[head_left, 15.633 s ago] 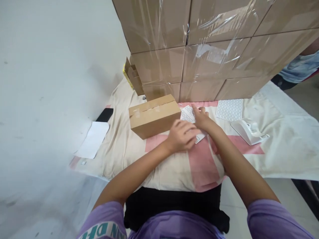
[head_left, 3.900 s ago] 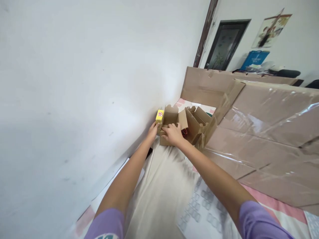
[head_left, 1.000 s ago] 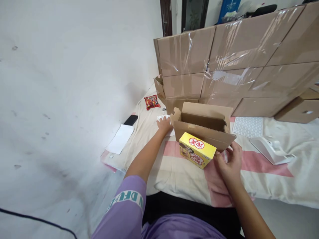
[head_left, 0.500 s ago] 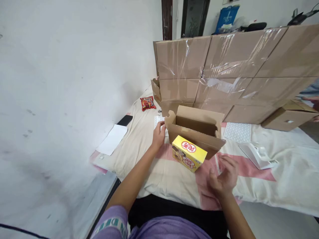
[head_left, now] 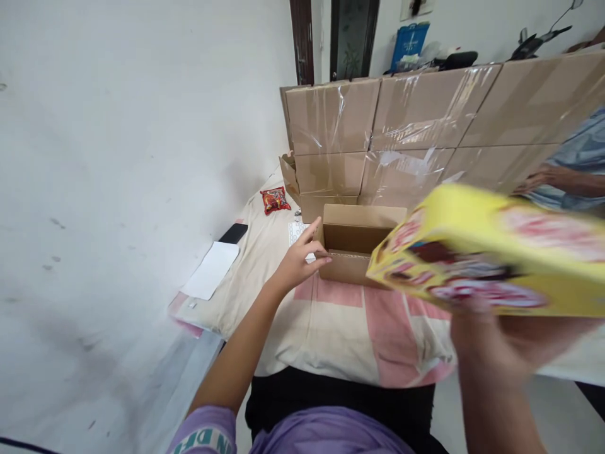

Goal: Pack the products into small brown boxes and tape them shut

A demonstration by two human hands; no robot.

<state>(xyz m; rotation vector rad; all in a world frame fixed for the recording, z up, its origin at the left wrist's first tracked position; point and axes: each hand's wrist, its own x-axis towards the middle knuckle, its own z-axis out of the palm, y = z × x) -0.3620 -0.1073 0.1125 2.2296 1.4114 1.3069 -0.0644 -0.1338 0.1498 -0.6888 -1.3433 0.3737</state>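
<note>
Your right hand grips the yellow box, raised and tilted, right of the carton: bright yellow, red-and-white lettering, dark brown patches, motion-blurred. Your left hand, fingers spread, touches the left end of the brown carton, open-topped on the cloth-covered surface; can't tell if gripping.

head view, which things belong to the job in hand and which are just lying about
Seemingly in use:
- yellow printed box, in the right hand
- open cardboard box, left hand at its end

Apparently lying about:
- red printed packet
- blank white paper
- black phone-like slab
</note>
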